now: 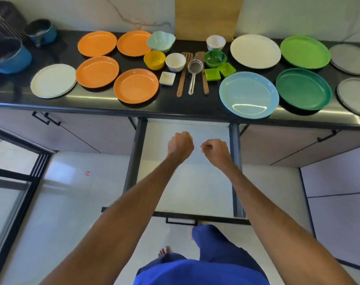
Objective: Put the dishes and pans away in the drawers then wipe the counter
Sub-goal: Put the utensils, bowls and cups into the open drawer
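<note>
Hovering above the pulled-out drawer (191, 186), the left hand (180, 146) and right hand (216, 150) are seen curled and slightly apart, with nothing held. Dishes (97, 72) and blue pans (10, 58) are laid out on the dark counter (195, 108) above. The light-blue plate (249, 94), set at the front edge, could be knocked off by a careless reach. The drawer's long axis is directed from the cabinet toward the person, with its handle (181, 221) nearest.

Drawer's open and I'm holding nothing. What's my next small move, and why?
Probably reach the right hand to the light blue plate at the front edge of the counter. The drawer stands open with nothing in it, the left hand holds nothing either, and that plate lies close.
</note>
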Demonstrator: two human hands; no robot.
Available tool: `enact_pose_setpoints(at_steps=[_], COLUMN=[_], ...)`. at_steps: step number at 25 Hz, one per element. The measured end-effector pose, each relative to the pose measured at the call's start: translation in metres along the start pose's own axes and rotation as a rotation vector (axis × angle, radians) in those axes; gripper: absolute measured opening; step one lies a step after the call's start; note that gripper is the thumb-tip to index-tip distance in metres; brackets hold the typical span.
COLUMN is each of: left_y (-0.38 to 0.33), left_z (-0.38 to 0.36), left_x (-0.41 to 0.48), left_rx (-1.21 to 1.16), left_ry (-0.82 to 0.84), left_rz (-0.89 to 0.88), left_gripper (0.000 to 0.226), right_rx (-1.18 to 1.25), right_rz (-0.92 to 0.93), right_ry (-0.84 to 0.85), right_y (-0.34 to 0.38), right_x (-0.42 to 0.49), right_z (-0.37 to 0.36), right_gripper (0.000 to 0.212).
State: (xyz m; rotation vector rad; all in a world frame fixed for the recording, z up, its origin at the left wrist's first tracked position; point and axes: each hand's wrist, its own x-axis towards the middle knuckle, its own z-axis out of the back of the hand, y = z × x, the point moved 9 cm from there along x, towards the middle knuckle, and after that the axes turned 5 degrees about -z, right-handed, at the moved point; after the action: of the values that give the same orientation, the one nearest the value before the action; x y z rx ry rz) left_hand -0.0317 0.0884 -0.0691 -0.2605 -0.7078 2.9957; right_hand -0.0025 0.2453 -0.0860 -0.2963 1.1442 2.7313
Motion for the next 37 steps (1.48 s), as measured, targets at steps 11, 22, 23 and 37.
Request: enact_pose_setpoints(at_steps=[11, 22, 23, 37], left_y=[0.015, 0.023, 0.025, 0.038], left_z=[0.060, 0.026, 0.025, 0.025], left_x=[0.154, 0.260, 0.263, 0.222], left_rx=[-0.041, 0.187, 0.198, 0.037], left_ry=[-0.165, -0.022, -0.035, 0.126], left_rz=[0.018, -0.072, -0.069, 0.203], left_gripper=[0.019, 0.051, 0.048, 0.024], right_rx=[-0.042, -0.319, -0.310, 0.016], right_rz=[-0.005, -0.133, -0.125, -0.363], right_ry=[-0.271, -0.291, -0.290, -0.182], right_y=[0.065, 0.058, 0.056, 0.010], right_x=[0.187, 0.279, 0.279, 0.197], right_z=[0.042, 0.028, 0.026, -0.003], right_gripper=[0.033, 0.038, 0.034, 0.021])
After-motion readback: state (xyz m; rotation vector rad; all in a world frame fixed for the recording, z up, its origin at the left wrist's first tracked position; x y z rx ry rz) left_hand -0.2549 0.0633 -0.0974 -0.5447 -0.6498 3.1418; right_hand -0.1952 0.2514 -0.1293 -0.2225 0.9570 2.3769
